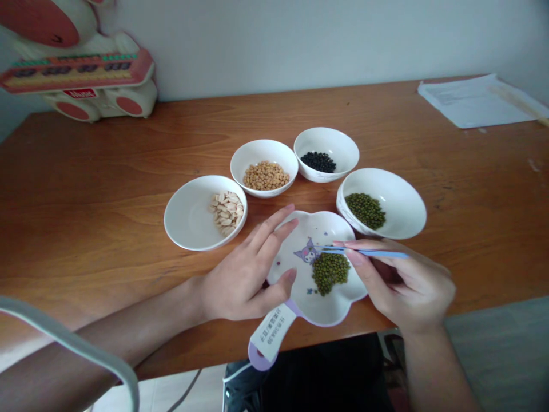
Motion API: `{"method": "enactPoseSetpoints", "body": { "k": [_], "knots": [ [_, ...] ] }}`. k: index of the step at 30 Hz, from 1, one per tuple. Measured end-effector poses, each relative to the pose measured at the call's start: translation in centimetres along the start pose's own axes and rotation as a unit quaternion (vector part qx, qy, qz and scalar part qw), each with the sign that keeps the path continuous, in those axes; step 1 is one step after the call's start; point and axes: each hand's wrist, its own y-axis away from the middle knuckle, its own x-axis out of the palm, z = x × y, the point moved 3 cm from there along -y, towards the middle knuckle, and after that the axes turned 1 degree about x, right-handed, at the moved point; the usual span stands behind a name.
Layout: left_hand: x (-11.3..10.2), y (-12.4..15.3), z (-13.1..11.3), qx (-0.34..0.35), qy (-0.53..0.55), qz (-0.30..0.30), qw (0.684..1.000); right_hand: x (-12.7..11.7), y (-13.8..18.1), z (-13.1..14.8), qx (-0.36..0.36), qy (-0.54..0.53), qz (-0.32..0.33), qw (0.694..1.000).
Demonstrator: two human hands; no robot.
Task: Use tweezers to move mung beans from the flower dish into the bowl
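A white flower-shaped dish [330, 312] with a purple rim and a labelled handle [274, 329] lies near the table's front edge. Green mung beans [331, 273] cover part of its floor, beside a printed cartoon figure. My left hand [242, 280] rests over the dish's left rim, fingers stretched and apart. In my right hand [412, 286], blue tweezers [377, 253] are pinched between thumb and fingers. Their tips reach over the cartoon, just above the bean pile; whether they grip a bean is too small to tell.
Around the dish stand white bowls: peanut-like pale seeds [227, 212] left, soybeans [266, 175] behind, black beans [318, 162] farther back, and mung beans [365, 210] right. A toy keyboard animal [86, 74] and papers [476, 100] lie at the back. A grey cable [77, 343] crosses lower left.
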Motion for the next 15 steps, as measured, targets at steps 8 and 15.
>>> {"method": "enactPoseSetpoints", "body": {
  "k": [8, 15],
  "knots": [
    [0.05, -0.04, -0.01, 0.001, -0.011, -0.002, 1.000, 0.14, -0.07, -0.05, -0.005, -0.008, 0.023, 1.000],
    [0.00, -0.08, -0.04, 0.001, -0.005, 0.000, 1.000, 0.18, -0.16, -0.04, -0.005, -0.008, 0.021, 1.000]
  ]
}}
